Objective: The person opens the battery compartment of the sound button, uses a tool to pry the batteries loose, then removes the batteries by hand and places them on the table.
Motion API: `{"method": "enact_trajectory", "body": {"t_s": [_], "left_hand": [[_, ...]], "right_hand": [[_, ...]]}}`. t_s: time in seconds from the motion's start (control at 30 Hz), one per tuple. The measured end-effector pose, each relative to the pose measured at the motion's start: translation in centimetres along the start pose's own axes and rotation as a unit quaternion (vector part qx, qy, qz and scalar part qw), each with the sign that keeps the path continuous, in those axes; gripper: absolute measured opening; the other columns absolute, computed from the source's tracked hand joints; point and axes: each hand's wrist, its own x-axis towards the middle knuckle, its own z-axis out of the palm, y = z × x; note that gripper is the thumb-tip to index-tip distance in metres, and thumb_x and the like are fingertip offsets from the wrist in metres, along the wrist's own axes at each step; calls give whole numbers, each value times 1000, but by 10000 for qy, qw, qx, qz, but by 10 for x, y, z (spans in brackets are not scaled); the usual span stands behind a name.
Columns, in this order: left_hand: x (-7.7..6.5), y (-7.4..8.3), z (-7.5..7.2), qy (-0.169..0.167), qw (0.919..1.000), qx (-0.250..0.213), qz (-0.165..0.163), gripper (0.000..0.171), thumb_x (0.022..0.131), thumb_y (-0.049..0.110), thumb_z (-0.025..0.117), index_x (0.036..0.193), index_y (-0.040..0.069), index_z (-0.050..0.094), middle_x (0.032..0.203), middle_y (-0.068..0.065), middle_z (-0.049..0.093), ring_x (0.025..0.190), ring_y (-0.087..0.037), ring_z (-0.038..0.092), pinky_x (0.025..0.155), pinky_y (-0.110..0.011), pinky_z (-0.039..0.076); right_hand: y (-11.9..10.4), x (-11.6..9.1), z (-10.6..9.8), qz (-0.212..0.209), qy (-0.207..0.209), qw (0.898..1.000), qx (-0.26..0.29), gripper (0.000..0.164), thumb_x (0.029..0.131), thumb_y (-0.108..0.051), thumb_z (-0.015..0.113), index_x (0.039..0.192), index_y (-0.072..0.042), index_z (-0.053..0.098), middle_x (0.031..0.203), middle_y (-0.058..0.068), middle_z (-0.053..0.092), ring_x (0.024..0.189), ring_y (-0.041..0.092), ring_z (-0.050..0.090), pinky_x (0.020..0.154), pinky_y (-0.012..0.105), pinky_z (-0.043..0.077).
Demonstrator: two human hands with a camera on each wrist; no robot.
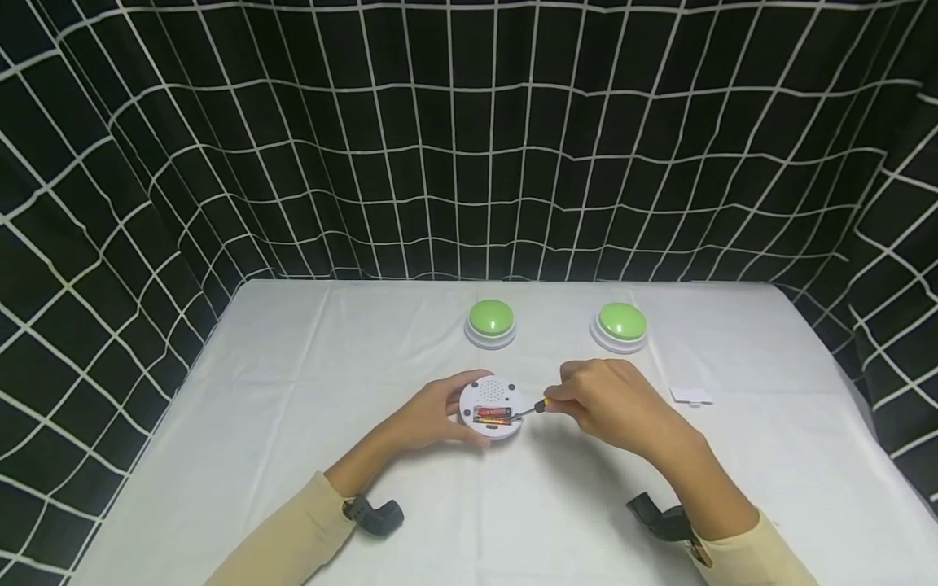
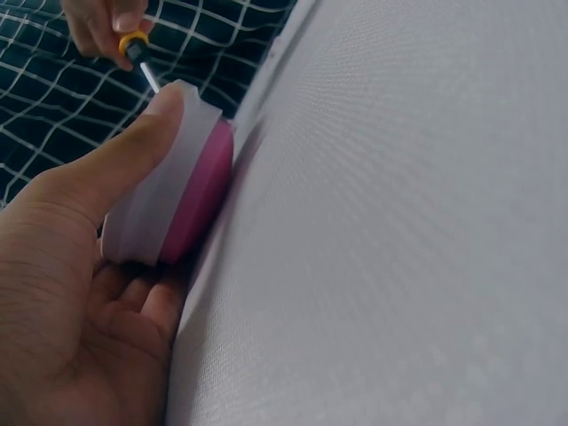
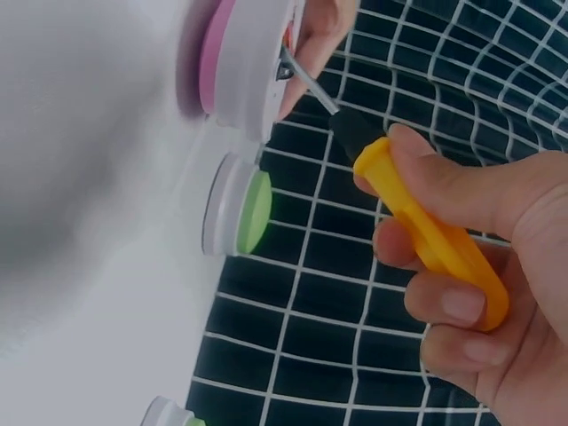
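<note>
A round white button with a pink top (image 2: 202, 191) lies face down on the table, its underside up. In the head view its battery compartment (image 1: 493, 415) is uncovered and holds two batteries, one red and one orange-black. My left hand (image 1: 436, 413) grips the button by its left side, thumb at the near rim and fingers around the far side. My right hand (image 1: 604, 403) holds a screwdriver (image 3: 430, 235) with a yellow and black handle. The metal tip of the screwdriver reaches into the compartment at the right end of the batteries.
Two white buttons with green tops stand farther back, one green button (image 1: 491, 324) behind the pink one and another green button (image 1: 620, 327) to its right. A small white battery cover (image 1: 691, 395) lies right of my right hand. Black netted cloth (image 1: 469, 146) rises behind the white table (image 1: 352, 350).
</note>
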Motion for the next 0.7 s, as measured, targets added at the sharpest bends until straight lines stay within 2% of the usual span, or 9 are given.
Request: {"method": "enact_trajectory", "body": {"t_s": [0.17, 0.43, 0.7], "left_hand": [[3, 0, 2, -6, 10000, 62, 12, 99, 70, 12, 94, 154, 13, 41, 151, -4, 52, 134, -16, 54, 109, -22, 44], [0, 2, 1, 97, 9999, 118, -18, 99, 69, 11, 94, 154, 11, 42, 149, -6, 53, 133, -17, 55, 109, -22, 45], [1, 2, 1, 92, 9998, 147, 13, 99, 69, 11, 94, 154, 10, 42, 149, -6, 54, 132, -16, 56, 109, -22, 45]], "right_hand": [[-2, 0, -4, -43, -39, 10000, -64, 21, 79, -15, 86, 71, -25, 70, 60, -13, 32, 53, 4, 24, 45, 20, 24], [-8, 9, -11, -416, -165, 9981, -413, 21, 78, -10, 86, 69, -21, 70, 59, -11, 33, 52, 6, 25, 45, 20, 23], [-12, 17, -16, -579, -337, 9959, -610, 26, 78, -6, 85, 65, -21, 68, 58, -11, 36, 52, 7, 30, 46, 22, 30]]}}
